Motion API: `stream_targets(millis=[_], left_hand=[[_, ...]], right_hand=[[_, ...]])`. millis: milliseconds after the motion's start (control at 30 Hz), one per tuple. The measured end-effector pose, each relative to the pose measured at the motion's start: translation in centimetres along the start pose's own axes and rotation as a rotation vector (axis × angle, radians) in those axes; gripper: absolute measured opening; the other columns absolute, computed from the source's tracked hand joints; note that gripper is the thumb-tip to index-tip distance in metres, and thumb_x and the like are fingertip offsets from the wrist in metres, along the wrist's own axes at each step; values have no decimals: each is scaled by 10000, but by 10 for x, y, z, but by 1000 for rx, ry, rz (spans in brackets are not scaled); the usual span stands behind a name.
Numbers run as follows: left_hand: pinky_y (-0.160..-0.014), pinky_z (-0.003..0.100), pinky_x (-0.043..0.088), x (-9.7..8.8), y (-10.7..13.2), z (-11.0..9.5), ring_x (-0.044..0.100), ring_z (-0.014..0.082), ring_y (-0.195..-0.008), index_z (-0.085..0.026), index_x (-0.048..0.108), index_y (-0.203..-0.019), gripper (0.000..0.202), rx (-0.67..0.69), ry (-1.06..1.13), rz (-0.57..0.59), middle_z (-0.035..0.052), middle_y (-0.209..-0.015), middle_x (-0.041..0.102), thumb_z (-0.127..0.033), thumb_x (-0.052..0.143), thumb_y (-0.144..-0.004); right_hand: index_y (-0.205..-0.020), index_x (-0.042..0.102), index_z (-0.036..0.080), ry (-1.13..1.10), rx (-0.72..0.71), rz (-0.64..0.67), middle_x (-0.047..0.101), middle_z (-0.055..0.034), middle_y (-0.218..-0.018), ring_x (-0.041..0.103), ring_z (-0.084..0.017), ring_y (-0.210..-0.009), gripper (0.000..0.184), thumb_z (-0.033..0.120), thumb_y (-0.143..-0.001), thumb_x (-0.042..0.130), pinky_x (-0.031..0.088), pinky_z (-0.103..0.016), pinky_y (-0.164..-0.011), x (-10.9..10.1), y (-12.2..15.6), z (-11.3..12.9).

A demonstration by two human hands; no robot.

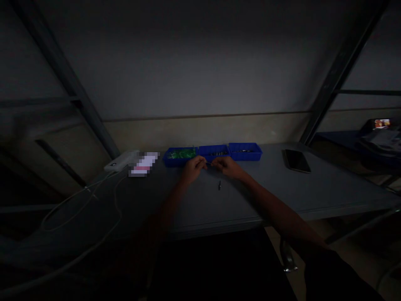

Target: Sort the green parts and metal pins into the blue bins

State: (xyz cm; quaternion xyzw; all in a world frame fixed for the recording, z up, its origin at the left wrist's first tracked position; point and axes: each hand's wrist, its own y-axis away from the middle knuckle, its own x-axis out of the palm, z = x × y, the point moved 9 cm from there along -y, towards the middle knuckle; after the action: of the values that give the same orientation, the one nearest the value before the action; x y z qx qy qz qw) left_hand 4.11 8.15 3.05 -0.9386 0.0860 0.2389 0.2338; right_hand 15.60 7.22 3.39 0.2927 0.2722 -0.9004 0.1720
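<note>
My left hand [194, 168] and my right hand [228, 167] face each other just in front of the blue bins, fingers pinched. Something small and thin spans the gap between their fingertips; in this dim light I cannot make out its kind. On the table below them lies a small, slim metal piece [219, 185], touched by neither hand. Behind the hands stand three blue bins in a row. The left bin [166, 160] holds green, shiny material, while the middle bin [206, 147] and the right bin [250, 157] contain small metallic parts.
On the grey table [200, 211], a white power strip [120, 161] with trailing cables [117, 200] and a lit, blurred-out screen [144, 164] lie left. A dark phone [297, 161] rests at the right. A wall and metal frame posts [328, 83] bound the back.
</note>
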Motion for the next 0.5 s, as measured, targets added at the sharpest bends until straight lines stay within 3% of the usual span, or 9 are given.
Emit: stream_targets(millis=[200,500], left_hand=[[-671,234,435,1,1,0,570,126,-669,-184,501,-806,140,5,-34,-6,-8,-665,594,-276,400,-837],[-612,233,383,7,1,7,522,121,-595,-187,471,-651,298,5,-273,-37,-7,-601,545,-320,317,-869]], right_hand=[[-842,613,108,59,-32,0,584,-19,-719,495,-104,-635,225,184,-808,403,367,-204,-612,1,0,2],[-954,603,147,401,-51,-11,645,-42,-790,549,-122,-661,206,219,-828,457,347,-216,-617,0,1,14]])
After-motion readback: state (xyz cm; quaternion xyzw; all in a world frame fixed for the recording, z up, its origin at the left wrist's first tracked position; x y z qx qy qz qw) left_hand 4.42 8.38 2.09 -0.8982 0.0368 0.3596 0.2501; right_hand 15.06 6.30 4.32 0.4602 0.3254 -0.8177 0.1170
